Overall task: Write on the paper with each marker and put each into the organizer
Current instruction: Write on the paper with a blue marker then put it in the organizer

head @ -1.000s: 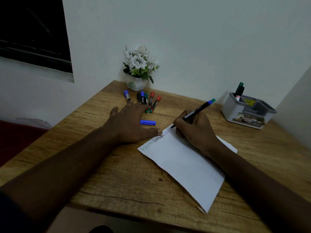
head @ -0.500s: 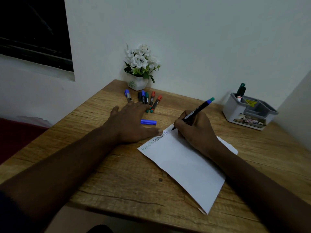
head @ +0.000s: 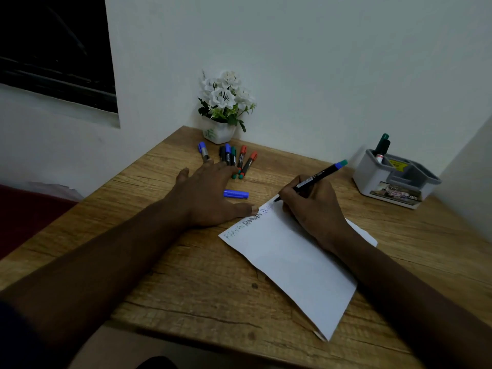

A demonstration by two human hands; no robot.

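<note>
while right hand [head: 314, 206] grips marker [head: 316, 177], tip on paper [head: 295, 262]

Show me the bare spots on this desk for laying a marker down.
Bare wood lies between the paper and the organizer, and near the front edge of the desk between left forearm and paper. Crowded: by the flower pot, with loose markers, blue cap and left hand.
</note>
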